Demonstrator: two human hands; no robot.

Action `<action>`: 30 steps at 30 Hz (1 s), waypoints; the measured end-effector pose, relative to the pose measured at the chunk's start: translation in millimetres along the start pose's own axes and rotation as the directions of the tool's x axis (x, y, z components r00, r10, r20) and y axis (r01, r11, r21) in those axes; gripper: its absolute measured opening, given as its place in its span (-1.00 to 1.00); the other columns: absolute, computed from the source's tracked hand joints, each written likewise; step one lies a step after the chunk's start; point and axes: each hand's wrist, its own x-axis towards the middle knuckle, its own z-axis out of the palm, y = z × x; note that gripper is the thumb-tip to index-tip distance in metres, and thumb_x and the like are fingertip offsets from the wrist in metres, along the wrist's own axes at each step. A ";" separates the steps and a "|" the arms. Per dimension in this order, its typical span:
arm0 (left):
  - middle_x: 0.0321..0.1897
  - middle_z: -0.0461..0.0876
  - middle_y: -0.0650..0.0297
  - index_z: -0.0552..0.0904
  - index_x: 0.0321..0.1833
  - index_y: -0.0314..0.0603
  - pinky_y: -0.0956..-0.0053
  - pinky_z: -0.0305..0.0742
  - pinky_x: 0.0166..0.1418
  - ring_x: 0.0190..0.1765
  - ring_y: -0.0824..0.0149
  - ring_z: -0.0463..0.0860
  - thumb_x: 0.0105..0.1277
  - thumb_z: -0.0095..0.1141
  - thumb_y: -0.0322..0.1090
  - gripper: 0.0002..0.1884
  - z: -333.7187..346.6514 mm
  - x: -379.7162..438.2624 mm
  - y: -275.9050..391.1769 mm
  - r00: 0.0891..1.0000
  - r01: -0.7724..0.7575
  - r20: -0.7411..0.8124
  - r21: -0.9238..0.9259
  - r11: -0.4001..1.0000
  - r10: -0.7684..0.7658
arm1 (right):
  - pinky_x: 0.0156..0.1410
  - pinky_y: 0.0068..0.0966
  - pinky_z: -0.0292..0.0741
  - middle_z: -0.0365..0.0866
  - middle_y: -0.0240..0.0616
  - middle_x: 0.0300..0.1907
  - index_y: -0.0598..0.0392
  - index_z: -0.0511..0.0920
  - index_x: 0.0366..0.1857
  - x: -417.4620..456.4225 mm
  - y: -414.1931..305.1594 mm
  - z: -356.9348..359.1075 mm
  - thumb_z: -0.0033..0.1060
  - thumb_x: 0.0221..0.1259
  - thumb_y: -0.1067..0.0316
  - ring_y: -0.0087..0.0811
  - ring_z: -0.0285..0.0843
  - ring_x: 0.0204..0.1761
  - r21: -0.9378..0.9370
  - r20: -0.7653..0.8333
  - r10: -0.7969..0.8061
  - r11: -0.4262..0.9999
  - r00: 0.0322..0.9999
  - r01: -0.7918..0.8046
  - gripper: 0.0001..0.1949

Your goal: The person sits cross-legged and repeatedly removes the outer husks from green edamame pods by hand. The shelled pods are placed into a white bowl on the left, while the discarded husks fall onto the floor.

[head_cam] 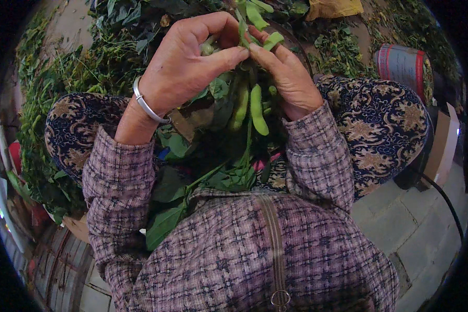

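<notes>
A green soybean plant stem (242, 29) with several pods stands between my two hands, above my lap. My left hand (197, 58), a silver bangle at its wrist, pinches the stem between thumb and fingers. Close against it, my right hand (286, 68) has its thumb at the same stem, with a light green pod (273, 41) by its fingers. Whether the right fingers grip that pod or the stem is hard to see. A plump pod (259, 111) hangs below the hands. Leafy stalk (202, 175) trails down across my lap to the jacket.
Heaps of cut bean plants (74, 78) lie on the ground left and ahead. A grey and red printed container (401, 66) lies beyond my right knee. A cardboard box (440, 144) and a black cable (446, 199) are at right, on paving (394, 222).
</notes>
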 end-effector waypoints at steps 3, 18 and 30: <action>-0.44 0.55 0.40 0.59 -0.24 -0.34 0.67 0.41 -0.24 -0.32 0.62 0.46 0.20 0.14 -0.42 -0.86 5.7 0.5 -1.9 0.996 0.037 -0.079 -0.034 0.999 -0.040 | 0.19 -0.59 0.37 0.46 -0.28 0.11 0.23 0.29 0.28 -0.3 3.5 -2.9 0.12 0.29 0.21 -0.53 0.41 0.11 -0.038 0.052 -0.029 0.999 0.998 0.031 -0.47; -0.49 0.54 0.48 0.64 -0.27 -0.30 0.75 0.31 -0.42 -0.45 0.68 0.41 0.17 0.21 -0.35 -0.83 5.6 -5.0 -9.4 0.938 0.241 -0.202 -0.203 0.949 -0.281 | 0.10 -0.58 0.46 0.51 -0.25 0.05 0.20 0.23 0.31 -9.3 -4.0 -2.0 0.35 0.06 0.36 -0.50 0.50 0.02 -0.191 0.177 0.096 0.980 0.979 -0.062 -0.31; -0.45 0.59 0.46 0.66 -0.21 -0.25 0.75 0.35 -0.38 -0.44 0.68 0.47 0.17 0.19 -0.38 -0.84 22.7 -32.4 11.8 0.962 0.040 -0.261 -0.158 0.987 -0.081 | 0.34 -0.45 0.28 0.35 -0.26 0.21 0.19 0.14 0.36 -37.2 -14.0 11.4 0.41 -0.04 0.39 -0.43 0.33 0.23 -0.198 0.272 0.018 0.979 0.962 0.038 -0.18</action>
